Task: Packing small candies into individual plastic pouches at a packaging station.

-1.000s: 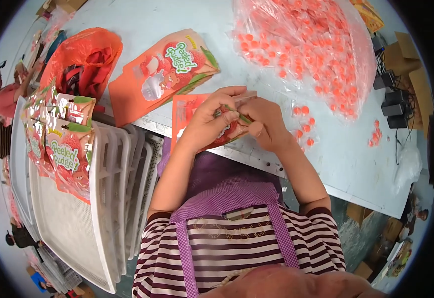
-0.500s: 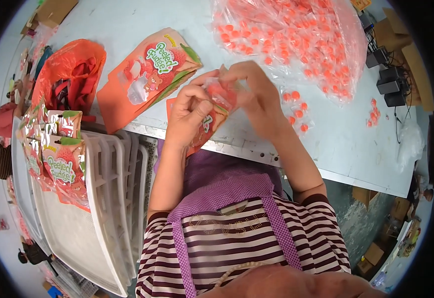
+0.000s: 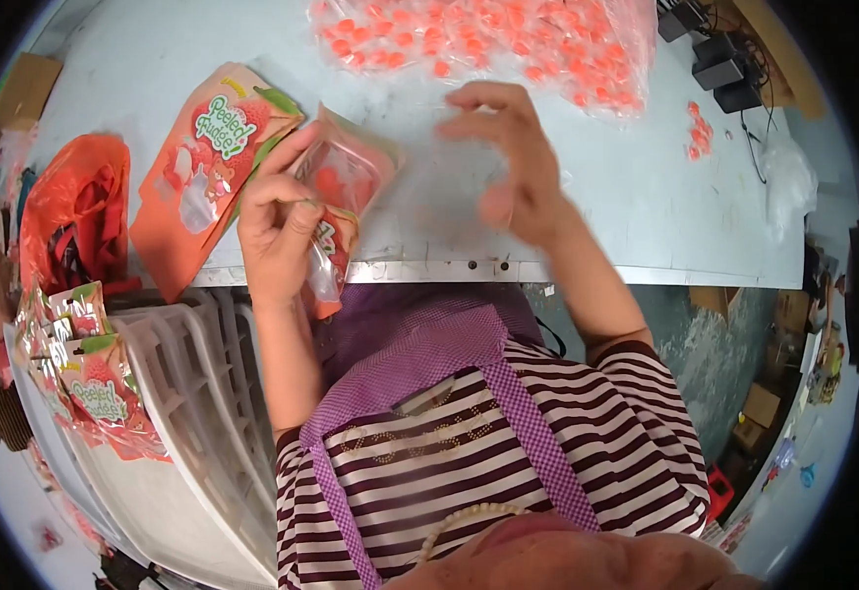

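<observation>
My left hand [image 3: 280,231] grips a printed red and pink pouch [image 3: 336,246], thumb in front and fingers behind. The pouch's mouth gapes, and red round pieces in clear wrap [image 3: 336,185] show inside it. My right hand [image 3: 513,162] hovers over the table to the right of the pouch, fingers apart and partly smeared by motion; nothing shows in it. Left of my left hand lies a stack of flat printed pouches [image 3: 208,162] of the same kind.
A large clear bag of red wrapped pieces [image 3: 488,39] lies at the table's far side. More red pieces [image 3: 699,133] lie right, near black power adapters [image 3: 719,64]. At left are a red plastic bag [image 3: 75,211] and stacked white trays [image 3: 144,492] holding filled pouches [image 3: 100,388].
My right hand has drawn away to the right from the pouch, whose mouth now gapes wider. The small packet on the table by my right forearm no longer shows. The whole view has shifted.
</observation>
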{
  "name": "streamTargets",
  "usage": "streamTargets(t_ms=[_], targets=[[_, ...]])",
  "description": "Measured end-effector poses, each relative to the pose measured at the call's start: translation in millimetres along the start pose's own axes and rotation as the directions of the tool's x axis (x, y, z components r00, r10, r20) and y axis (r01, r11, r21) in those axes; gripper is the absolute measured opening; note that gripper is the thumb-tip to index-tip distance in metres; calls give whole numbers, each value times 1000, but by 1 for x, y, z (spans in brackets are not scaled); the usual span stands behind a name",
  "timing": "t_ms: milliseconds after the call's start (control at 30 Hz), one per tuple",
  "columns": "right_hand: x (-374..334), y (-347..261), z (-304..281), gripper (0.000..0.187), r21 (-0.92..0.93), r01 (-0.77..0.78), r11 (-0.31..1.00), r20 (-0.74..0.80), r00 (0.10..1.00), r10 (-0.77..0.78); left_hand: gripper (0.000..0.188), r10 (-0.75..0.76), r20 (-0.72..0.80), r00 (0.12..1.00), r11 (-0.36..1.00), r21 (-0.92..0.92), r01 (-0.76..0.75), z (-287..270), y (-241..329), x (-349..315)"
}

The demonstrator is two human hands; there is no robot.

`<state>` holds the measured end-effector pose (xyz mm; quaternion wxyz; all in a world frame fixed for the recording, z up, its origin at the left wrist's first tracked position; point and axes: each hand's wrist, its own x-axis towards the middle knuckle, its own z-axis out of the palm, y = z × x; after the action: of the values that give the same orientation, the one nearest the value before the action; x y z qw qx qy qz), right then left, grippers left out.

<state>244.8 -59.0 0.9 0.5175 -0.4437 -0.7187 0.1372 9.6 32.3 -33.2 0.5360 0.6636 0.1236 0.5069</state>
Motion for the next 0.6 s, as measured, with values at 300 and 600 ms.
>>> streamTargets(t_ms=[300,600], targets=[[-77,27,-30,65,-736,-44,676,281,888,364,12,-154,-9,988,957,-252,147,20,18,2],[-92,48,-20,23,-586,-223,779,-11,964,267,11,-33,86,996,987,162,19,28,16,9]])
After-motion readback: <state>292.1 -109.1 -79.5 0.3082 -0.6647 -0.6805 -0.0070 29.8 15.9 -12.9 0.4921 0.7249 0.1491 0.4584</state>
